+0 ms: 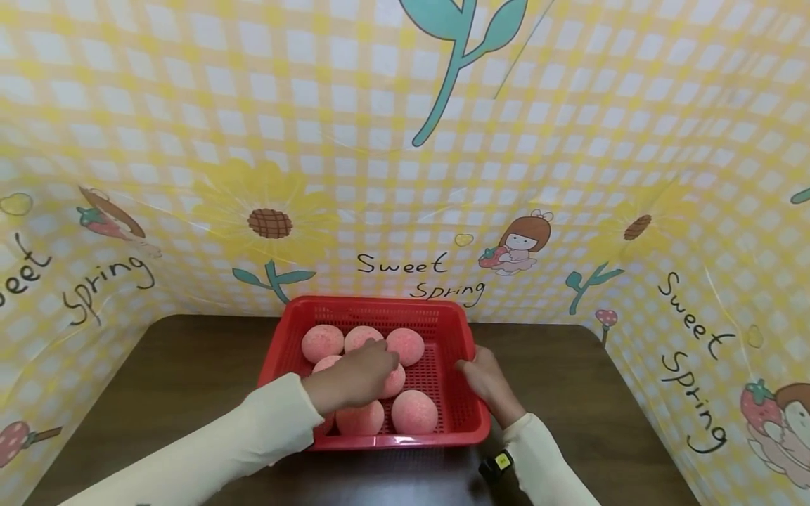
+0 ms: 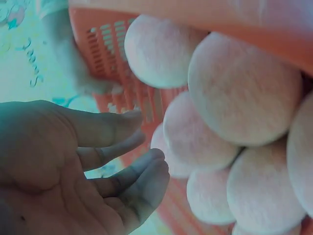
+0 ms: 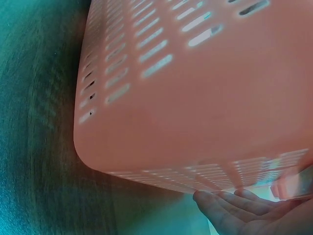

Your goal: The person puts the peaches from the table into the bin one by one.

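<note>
Several pink, fuzzy peaches [image 1: 414, 413] lie in a red plastic basket [image 1: 405, 441] on the table. My left hand [image 1: 357, 377] reaches over the peaches in the middle and hides part of some. In the left wrist view, its fingers are loosely bent with nothing between them, just beside the peaches [image 2: 244, 88]. At the basket's right side my right hand [image 1: 492, 383] grips the rim, thumb over the top edge. The right wrist view has the right hand's fingers [image 3: 234, 208] against the slotted outer wall of the basket [image 3: 220, 107].
Dark brown wood tabletop [image 1: 557, 393] surrounds the basket. A yellow checked cloth [image 1: 354, 190] with flowers and lettering stands behind and at both sides. A small black device with a yellow face [image 1: 502, 462] sits at the right wrist.
</note>
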{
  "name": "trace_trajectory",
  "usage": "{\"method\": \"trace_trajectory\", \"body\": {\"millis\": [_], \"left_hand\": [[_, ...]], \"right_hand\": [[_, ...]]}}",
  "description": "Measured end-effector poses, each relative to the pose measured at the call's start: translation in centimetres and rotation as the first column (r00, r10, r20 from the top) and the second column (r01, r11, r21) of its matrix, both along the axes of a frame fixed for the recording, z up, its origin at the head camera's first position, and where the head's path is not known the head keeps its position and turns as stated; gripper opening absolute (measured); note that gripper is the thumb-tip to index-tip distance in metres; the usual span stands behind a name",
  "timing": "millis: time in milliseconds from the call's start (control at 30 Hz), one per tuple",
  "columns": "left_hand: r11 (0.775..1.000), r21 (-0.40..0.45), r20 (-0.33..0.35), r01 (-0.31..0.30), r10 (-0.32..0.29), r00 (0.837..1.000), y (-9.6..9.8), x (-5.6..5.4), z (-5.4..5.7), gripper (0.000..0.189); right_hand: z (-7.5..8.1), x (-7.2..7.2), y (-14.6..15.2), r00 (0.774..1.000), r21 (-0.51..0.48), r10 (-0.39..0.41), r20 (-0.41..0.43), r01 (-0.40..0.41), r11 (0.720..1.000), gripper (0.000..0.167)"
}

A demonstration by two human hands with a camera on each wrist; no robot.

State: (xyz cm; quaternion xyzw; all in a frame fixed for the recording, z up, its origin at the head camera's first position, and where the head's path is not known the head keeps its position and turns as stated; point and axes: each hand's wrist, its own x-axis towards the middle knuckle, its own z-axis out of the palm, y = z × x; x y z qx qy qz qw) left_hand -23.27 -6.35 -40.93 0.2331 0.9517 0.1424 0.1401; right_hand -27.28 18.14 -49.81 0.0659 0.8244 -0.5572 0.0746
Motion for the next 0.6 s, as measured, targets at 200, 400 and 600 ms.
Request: {"method": "trace_trajectory", "body": {"millis": [200, 400, 600], "left_hand": [[0.997, 0.038, -0.127, -0.066, 0.070, 0.989, -4.1, -0.4, 1.5, 0.021], [0.991, 0.053, -0.242, -0.121, 0.131, 0.961, -9.7, -0.2, 2.3, 0.023], [0.956, 0.005, -0.241, -0.294, 0.286, 0.927, -14.8, 0.5, 2.1, 0.040]], "right_hand": [[0.1, -0.4, 0.1, 1.000, 0.001, 0.014, 0.015, -0.014, 1.000, 0.037], [0.1, -0.3, 0.6, 1.000, -0.003, 0.015, 0.022, -0.015, 1.000, 0.038], [-0.2, -0.4, 1.1, 0.999, -0.011, 0.005, 0.041, -0.004, 1.000, 0.033]]}}
